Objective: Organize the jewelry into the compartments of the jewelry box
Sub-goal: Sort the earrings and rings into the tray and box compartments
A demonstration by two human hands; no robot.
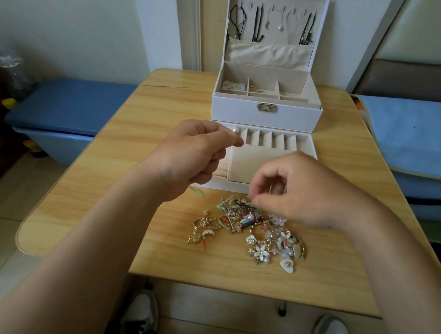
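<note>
A white jewelry box (266, 115) stands open at the back of the wooden table (95, 184); necklaces hang in its lid, and two of its top compartments hold small pieces. In front lies its pulled-out tray (275, 141) with ring slots. My left hand (195, 155) hovers over the tray's left end, its thumb and forefinger pinching a pearl earring (235, 131) at the first slot. A tangled jewelry pile (258, 235) of flowers, pearls and gold hoops lies near the front. My right hand (297, 190) pinches a small piece at the pile's far edge.
A blue bench (62, 111) stands left of the table and a blue-covered seat (423, 136) right of it. A thin green ribbon (198, 192) trails out from under my left hand. My shoes (139, 320) show below the table's front edge.
</note>
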